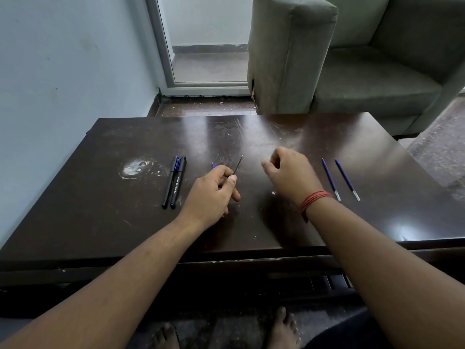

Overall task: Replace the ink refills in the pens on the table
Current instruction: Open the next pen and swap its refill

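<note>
— What have you got in your left hand (214,191)?

— From the head camera: my fingers are curled round a thin dark refill (238,164), pinched under the thumb, its fine tip slanting up and away from me over the table (276,222). A bit of blue (213,165) pokes out past the far side of my fist; I cannot tell what it belongs to.

— And the right hand (286,172)?

— It hangs just above the tabletop, near the left one, fingers loosely curled inward. I see nothing in it, though the palm side is turned away from the camera. There is a red thread band (313,200) round that wrist.

— Where are the pens?

— Two capped pens (174,182) lie side by side, touching, to the left of my left hand, one black and one dark blue. They run roughly front to back.

— Any other refills?

— Two blue refills (339,179) lie to the right of my right wrist, near each other but apart, nearly parallel, clear ends toward me.

— What else is around?

— A whitish scuffed patch (136,167) on the table left of the pens, a grey-green sofa (352,59) beyond the far edge, a glass door (206,39) behind, and my bare feet (281,328) on the floor below.
</note>
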Demonstrator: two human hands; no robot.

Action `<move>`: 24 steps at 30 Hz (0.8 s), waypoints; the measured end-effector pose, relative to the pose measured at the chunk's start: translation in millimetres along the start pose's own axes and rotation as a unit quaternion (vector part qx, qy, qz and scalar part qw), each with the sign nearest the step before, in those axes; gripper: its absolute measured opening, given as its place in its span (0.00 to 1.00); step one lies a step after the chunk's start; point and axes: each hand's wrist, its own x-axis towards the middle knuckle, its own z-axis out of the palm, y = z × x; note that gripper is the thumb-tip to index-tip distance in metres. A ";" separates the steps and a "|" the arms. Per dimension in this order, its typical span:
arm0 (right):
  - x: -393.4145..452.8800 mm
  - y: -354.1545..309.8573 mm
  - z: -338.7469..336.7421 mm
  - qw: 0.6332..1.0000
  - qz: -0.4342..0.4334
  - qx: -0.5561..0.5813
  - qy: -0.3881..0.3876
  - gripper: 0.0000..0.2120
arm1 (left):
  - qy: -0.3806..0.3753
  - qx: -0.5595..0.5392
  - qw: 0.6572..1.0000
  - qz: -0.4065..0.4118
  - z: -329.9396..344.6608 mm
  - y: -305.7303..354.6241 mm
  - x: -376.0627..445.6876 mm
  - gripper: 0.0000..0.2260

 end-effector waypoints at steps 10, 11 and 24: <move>-26.5 -37.3 7.8 0.923 0.093 0.361 -0.100 0.10 | -0.037 -0.037 0.998 0.017 10.4 1.8 -5.3 0.06; -26.3 -37.1 7.7 0.922 0.092 0.364 -0.094 0.10 | -0.038 -0.038 0.998 0.017 10.3 2.1 -5.6 0.05; 25.9 76.1 -62.5 0.965 0.112 0.145 0.187 0.07 | -0.048 -0.025 0.998 0.020 9.1 4.2 -5.9 0.05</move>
